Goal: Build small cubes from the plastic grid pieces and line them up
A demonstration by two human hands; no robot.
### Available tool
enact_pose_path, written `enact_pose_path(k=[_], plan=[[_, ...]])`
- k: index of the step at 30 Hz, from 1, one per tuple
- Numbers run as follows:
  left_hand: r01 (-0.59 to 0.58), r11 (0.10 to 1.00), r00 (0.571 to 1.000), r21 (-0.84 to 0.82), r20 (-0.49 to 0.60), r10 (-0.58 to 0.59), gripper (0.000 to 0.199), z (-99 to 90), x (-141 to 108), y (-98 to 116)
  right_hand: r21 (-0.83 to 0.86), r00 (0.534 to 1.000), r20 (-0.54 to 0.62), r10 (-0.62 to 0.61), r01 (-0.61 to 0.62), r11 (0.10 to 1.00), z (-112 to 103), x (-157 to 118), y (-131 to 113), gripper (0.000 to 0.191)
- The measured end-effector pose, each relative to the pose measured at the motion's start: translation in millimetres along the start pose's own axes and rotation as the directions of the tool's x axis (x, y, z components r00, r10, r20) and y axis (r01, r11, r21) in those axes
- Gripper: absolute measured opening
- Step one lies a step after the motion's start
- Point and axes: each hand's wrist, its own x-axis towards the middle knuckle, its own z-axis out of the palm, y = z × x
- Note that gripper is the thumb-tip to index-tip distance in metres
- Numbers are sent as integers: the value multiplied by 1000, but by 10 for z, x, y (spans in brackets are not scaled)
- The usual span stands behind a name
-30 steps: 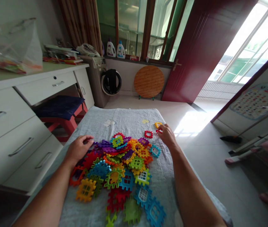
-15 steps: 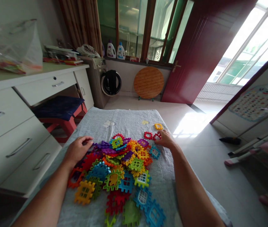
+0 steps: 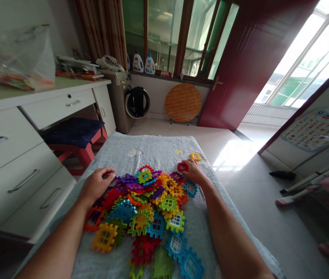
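Observation:
A heap of colourful toothed plastic building blocks [image 3: 139, 221], many with window frames, lies on the cloth-covered table. My left hand [image 3: 98, 185] rests at the heap's left edge beside the purple blocks [image 3: 129, 182]; its fingers are loosely curled, thumb apart, and I see nothing held. Right of the heap, my right hand [image 3: 193, 171] has its fingertips on a small red window block [image 3: 183, 167]. A second red block seen earlier is hidden, probably under these fingers. Just beyond the hand lies a yellow window block [image 3: 195, 156], and a blue one [image 3: 191, 188] sits below the wrist.
A pale blue cloth [image 3: 153, 149] covers the table. To the left are white drawers [image 3: 22, 182] and a red stool with a dark cushion [image 3: 74, 131]. A washing machine [image 3: 120, 97], a round wooden tabletop [image 3: 183, 102] and a dark red door [image 3: 237, 77] stand beyond.
My right hand has moved left, from the right-hand red block onto the other red block. My left hand stays in place. The view has shifted slightly.

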Motion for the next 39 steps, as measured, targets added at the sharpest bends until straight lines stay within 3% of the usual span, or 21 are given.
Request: enact_pose_path(k=[12,22,28,32,34,37,39], plan=[[-16,1000,1000,-7,-8,16,37,3,1,-12,23,999,7,48,-48,999,15,62,36,45],[-4,1000,1000,-7,2,4,38,8,2,-16,-224,990,142,17,16,974,-187,319,-105,40],[13,1000,1000,6,2,-13,37,-9,-4,4,-231,994,106,31,-6,973,-307,655,62,49],[22,1000,1000,7,11,-22,37,-6,0,-4,-223,988,151,36,-1,975,-266,787,187,49],[22,1000,1000,3,9,-22,37,1,4,-15,-209,986,166,25,10,978,-279,841,248,58],[19,1000,1000,4,5,-19,37,7,5,-25,-173,989,147,2,24,985,-397,929,353,71],[17,1000,1000,5,3,-17,37,4,5,-25,-155,994,114,-4,22,988,-499,977,415,67]])
